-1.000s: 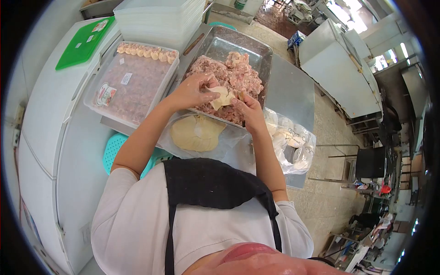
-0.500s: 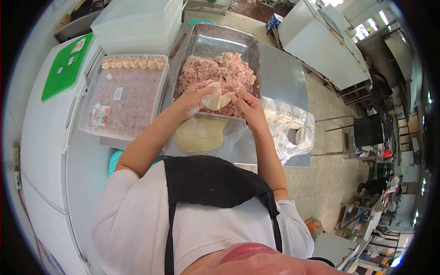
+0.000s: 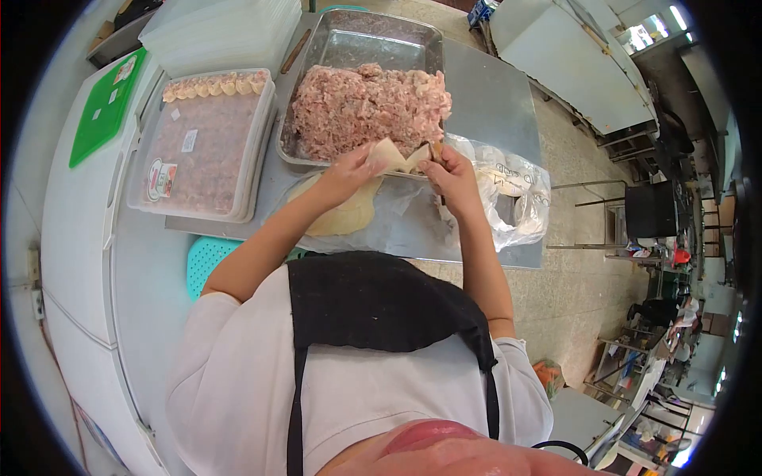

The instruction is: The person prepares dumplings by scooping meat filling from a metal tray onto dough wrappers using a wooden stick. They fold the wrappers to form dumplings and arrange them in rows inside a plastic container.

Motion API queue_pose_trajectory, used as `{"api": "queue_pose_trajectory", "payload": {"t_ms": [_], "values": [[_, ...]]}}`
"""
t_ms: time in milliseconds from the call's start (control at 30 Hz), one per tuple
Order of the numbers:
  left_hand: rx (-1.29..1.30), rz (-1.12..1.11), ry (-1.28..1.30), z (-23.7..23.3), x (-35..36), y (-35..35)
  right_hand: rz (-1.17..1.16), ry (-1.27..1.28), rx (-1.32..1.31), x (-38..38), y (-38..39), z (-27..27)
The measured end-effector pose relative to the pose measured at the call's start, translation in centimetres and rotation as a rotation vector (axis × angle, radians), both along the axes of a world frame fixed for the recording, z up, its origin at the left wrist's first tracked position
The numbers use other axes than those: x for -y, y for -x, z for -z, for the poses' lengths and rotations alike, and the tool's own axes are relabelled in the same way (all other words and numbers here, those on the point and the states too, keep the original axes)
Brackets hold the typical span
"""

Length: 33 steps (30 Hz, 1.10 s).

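Over the front rim of a metal tray (image 3: 365, 47), my left hand (image 3: 343, 179) pinches pale round dumpling wrappers (image 3: 387, 157). My right hand (image 3: 456, 184) is closed around a slim brown stick-like tool (image 3: 436, 152), its fingertips at the right edge of the wrappers. Part of the tool is hidden by the fingers. Pinkish minced meat (image 3: 357, 107) fills the near part of the tray, just beyond both hands. Below my left wrist, a stack of wrappers (image 3: 347, 216) lies on a clear plastic sheet (image 3: 397, 210).
A lidless-looking plastic box (image 3: 208, 147) on the left has a row of filled dumplings (image 3: 214, 86) at its far end. Behind it are stacked clear containers (image 3: 218, 36) and a green lid (image 3: 109, 109). A plastic bag (image 3: 512, 190) lies right, on the metal table (image 3: 500, 95).
Both hands have drawn back from over the meat to the tray's front rim, slightly to the right. More of the meat shows. The whole view has shifted a little.
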State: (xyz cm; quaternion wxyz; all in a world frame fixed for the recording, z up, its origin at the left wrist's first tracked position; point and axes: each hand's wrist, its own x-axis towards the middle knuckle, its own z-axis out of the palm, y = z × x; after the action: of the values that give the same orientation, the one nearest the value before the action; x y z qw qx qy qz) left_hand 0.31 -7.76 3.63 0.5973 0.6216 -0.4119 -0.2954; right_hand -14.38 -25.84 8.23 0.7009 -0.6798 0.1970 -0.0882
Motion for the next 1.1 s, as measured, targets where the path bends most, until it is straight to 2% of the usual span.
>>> {"api": "queue_pose_trajectory", "payload": {"t_ms": [33,100,133,200,233,300,433,533,600,733,800,833,900,933,1000,1033,1100], "values": [[0.003,-0.004,-0.006,0.2,-0.5,0.1,-0.004,0.000,0.007,0.3,0.8,-0.2],[0.200,0.078,-0.245,0.7,-1.5,1.1,-0.038,0.006,-0.012,1.4,2.4,-0.3],[0.199,0.073,-0.251,1.9,-1.7,1.4,-0.070,0.017,-0.032,1.9,3.1,-0.3],[0.478,0.019,-0.283,4.6,-1.6,2.3,-0.092,0.056,-0.054,2.8,4.0,0.3],[0.475,0.010,-0.290,5.2,-1.6,2.9,-0.107,0.100,-0.076,3.3,4.4,0.6],[0.992,-0.272,-0.354,6.1,-1.6,4.1,-0.134,0.080,-0.088,4.1,5.1,1.3],[0.965,-0.342,-0.371,7.2,-1.1,4.3,-0.180,0.071,-0.071,5.3,5.8,2.3],[0.972,-0.356,-0.279,8.4,-1.7,2.6,-0.221,0.098,-0.076,5.7,5.8,1.7],[0.755,-0.391,-0.241,8.2,-2.7,2.1,-0.261,0.127,-0.033,6.1,5.7,1.6],[0.666,-0.577,-0.165,5.4,-5.5,2.7,-0.312,0.185,0.019,6.9,5.5,2.3],[0.369,-0.795,-0.082,4.8,-6.9,2.5,-0.328,0.160,0.006,7.6,5.4,2.7],[0.370,-0.800,-0.086,4.5,-7.5,2.3,-0.340,0.137,-0.009,7.8,5.3,2.8],[0.349,-0.680,-0.262,4.0,-8.5,1.8,-0.340,0.131,-0.009,7.6,4.8,2.4],[0.349,-0.685,-0.262,4.3,-8.7,1.7,-0.334,0.130,-0.007,7.4,4.5,2.1],[0.770,-0.471,-0.444,5.1,-8.7,1.6,-0.335,0.123,-0.026,6.9,3.8,1.7],[0.769,-0.471,-0.441,4.3,-8.1,2.0,-0.330,0.116,-0.046,6.7,3.4,1.6],[0.954,-0.512,-0.300,2.9,-6.4,3.3,-0.326,0.115,-0.031,5.9,2.5,1.3]]}}
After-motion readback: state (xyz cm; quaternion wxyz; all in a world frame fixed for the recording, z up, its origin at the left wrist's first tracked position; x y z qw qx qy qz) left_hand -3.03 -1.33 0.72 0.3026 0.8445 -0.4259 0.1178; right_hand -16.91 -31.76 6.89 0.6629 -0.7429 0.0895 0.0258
